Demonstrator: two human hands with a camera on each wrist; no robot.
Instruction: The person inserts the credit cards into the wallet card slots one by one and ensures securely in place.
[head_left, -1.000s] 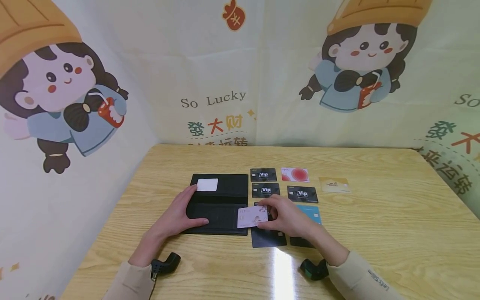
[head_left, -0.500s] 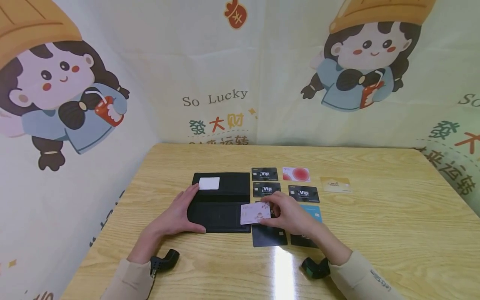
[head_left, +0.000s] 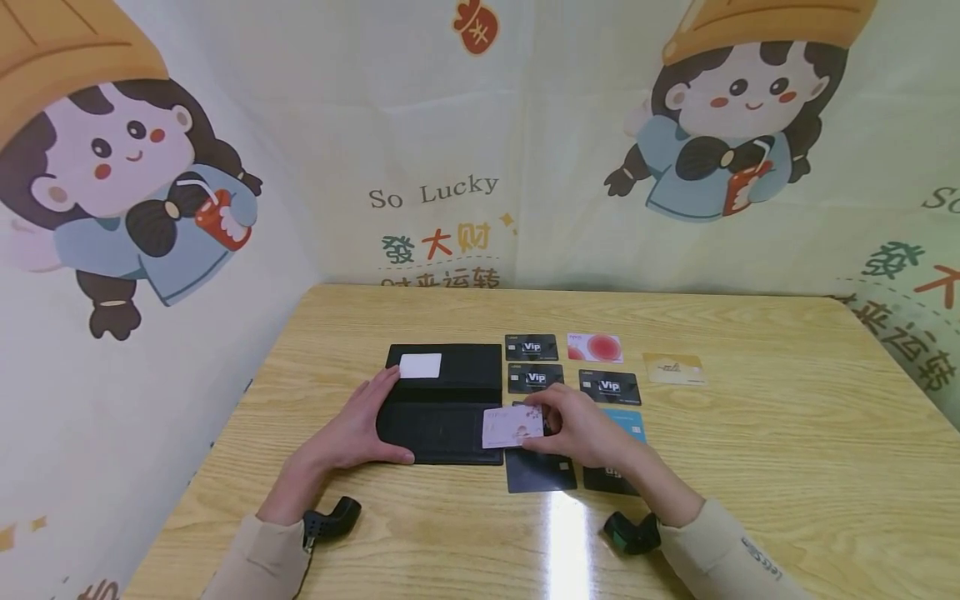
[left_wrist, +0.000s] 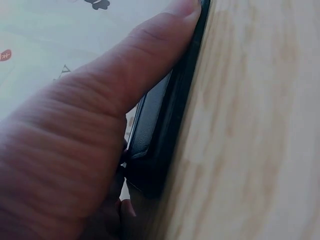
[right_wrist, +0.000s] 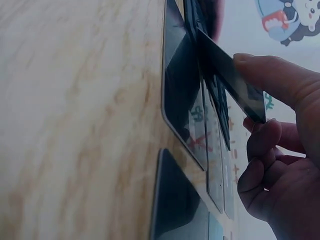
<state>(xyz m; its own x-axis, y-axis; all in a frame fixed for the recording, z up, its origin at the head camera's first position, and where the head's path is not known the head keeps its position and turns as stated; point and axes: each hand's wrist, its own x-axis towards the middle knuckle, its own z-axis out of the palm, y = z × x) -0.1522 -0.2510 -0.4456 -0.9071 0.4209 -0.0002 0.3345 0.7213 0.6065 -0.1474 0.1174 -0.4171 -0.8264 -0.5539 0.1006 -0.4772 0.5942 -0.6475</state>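
A black wallet point(head_left: 450, 435) lies unfolded on the table, a white card point(head_left: 420, 366) showing at its upper left. My left hand point(head_left: 352, 427) rests over the wallet's left side, fingers near the upper flap and the thumb extended along the lower edge. In the left wrist view the thumb point(left_wrist: 150, 50) presses on the wallet's edge. My right hand point(head_left: 583, 427) pinches a pale pink card point(head_left: 510, 427) with a flower print by its right end. This card's left part overlaps the wallet's lower right. The right wrist view shows the card point(right_wrist: 235, 75) tilted between thumb and fingers.
Right of the wallet, several cards lie in rows: black Vip cards point(head_left: 531, 347), a pink card with red circles point(head_left: 595, 347), a gold card point(head_left: 675, 368), a blue card point(head_left: 632, 423) partly behind the right hand, and dark cards point(head_left: 540, 473) nearer the front. A printed cloth hangs behind.
The pink card has shifted slightly right and up relative to the wallet, still pinched by the right hand. The left hand stays on the wallet. The whole head view has drifted slightly.
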